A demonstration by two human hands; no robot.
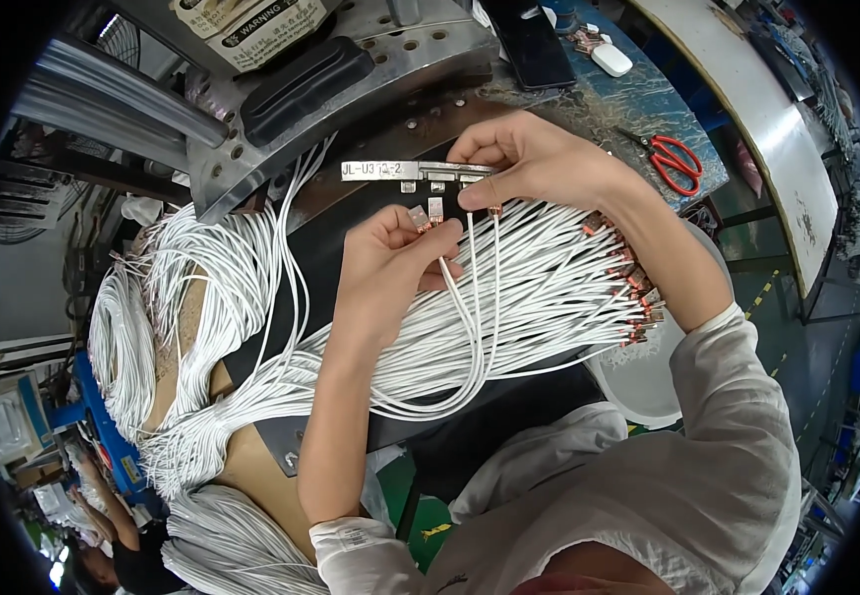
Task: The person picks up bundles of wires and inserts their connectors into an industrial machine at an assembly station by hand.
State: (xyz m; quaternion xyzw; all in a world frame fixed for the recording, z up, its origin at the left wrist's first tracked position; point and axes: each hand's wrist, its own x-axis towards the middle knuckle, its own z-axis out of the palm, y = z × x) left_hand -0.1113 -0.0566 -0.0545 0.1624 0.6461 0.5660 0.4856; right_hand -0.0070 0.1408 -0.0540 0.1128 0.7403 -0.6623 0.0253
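Observation:
My left hand point(390, 263) pinches two white cables just below their metal connectors point(436, 209), which point up toward a metal bar. My right hand point(544, 164) is closed on the right end of this narrow silver bar point(375, 171), thumb below and fingers above. Small slots or tabs line the bar's lower edge. Two more cables point(495, 288) hang from the bar near my right thumb, their ends partly hidden by it. Beneath both hands lies a wide bundle of white cables point(539, 307) with copper-coloured ends on the right.
A heavy metal press point(390, 79) stands just beyond the bar. Red-handled scissors point(675, 166), a black phone point(537, 50) and a white case point(612, 59) lie on the blue bench. More coiled cables point(222, 288) rest at left. Another person's arm point(103, 496) shows at lower left.

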